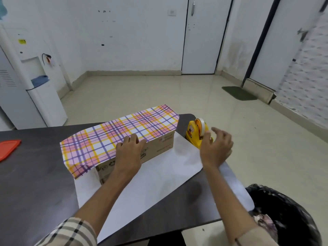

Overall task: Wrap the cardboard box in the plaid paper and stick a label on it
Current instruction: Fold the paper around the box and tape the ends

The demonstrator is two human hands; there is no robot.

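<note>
Dark wood-grain table (35, 174) filled the lower half of the view, in a white-walled room with a pale tiled floor.

The left hand (128, 153) lay flat, palm down, over the near top edge of the cardboard box (156, 150). Its fingers were straight and pressed the plaid paper (110, 137) onto the box top, gripping nothing. The right hand (215, 146) hung over the near end of the yellow tape dispenser (196, 132) with its fingers loosely spread and nothing held. Motion blur hid whether a fingertip touched the dispenser.

The box lay lengthwise across the middle of the table, printed side toward the person. The paper covered its whole top and drooped past its left end, and the near side was bare cardboard. The same sheet ran under the box, its white reverse spread toward the near right table edge. The dispenser stood just right of the box, on the sheet's far corner, with a roll of tape upright in it.

A red lid (8, 148) lay at the table's left edge. A bin with a black liner (287, 210) stood on the floor at lower right. A white water dispenser (35, 86) stood by the left wall, and a green mat (238, 93) lay near a white door (202, 41).
</note>
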